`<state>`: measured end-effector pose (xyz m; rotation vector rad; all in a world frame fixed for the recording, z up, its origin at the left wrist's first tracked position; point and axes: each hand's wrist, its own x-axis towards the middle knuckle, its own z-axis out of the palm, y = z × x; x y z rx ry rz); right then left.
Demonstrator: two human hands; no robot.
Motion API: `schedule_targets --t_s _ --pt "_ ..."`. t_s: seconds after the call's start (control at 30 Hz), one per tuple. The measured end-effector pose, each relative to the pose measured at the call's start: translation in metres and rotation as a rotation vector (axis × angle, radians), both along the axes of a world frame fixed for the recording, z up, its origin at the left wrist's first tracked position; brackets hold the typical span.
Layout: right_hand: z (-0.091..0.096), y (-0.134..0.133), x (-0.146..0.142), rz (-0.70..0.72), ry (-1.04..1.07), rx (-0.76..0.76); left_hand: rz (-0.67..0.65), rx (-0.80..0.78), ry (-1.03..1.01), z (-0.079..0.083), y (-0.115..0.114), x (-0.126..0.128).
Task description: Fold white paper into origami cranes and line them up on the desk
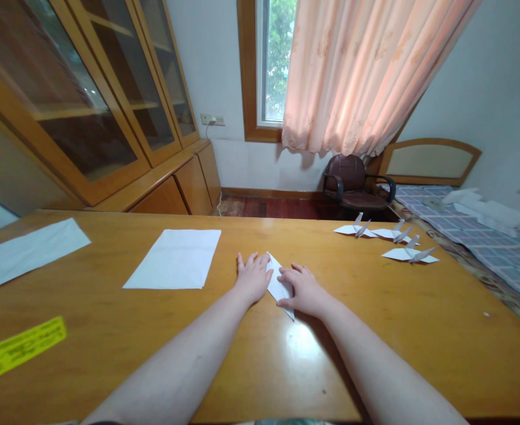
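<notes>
And there they went: the left hand and right hand lay open, flanking and pressing a pointed white folded paper on the golden wooden table, no pinch at all. Nice even, flat pressure! White paper cranes sat beyond the right hand.

Origami cranes stand right of the folded paper

You are holding a folded white paper between your left hand and right hand on the wooden worktop, with paper cranes standing nearby.
</notes>
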<state>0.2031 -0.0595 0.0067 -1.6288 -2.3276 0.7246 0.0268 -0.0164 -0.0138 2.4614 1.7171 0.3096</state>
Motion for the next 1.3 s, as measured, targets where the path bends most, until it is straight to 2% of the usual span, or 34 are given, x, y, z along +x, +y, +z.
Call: schedule_targets --t_s 0.13,0.3,0.47,0.57,0.67,0.73,0.83,1.03,1.3 --pt "0.002 -0.002 -0.001 0.038 -0.004 0.033 0.008 0.024 -0.001 -0.001 0.000 0.000" --pt "0.008 -0.005 -0.002 0.066 -0.010 0.077 0.068 -0.045 0.034 -0.006 0.001 -0.002" --pt "0.011 -0.007 -0.004 0.075 0.023 0.135 0.100 -0.012 0.028 -0.007 0.003 -0.003" --pt "0.007 -0.005 -0.003 0.069 0.051 0.180 0.069 0.025 -0.006 -0.003 0.002 -0.003" --pt "-0.001 -0.001 -0.001 0.001 0.034 0.215 0.006 0.043 -0.042 0.003 0.000 -0.002" --pt "-0.006 0.001 0.000 -0.046 0.023 0.191 -0.039 0.015 -0.059 0.007 -0.002 -0.002" --pt "-0.009 0.003 0.002 -0.039 0.028 0.156 -0.081 -0.040 -0.078 0.011 -0.004 -0.001" --pt "-0.003 0.002 0.002 -0.009 0.055 0.110 -0.161 -0.056 -0.177 0.008 -0.007 0.001" --pt "-0.005 0.003 0.003 0.003 0.022 0.100 -0.182 -0.071 -0.211 0.006 -0.006 0.002"
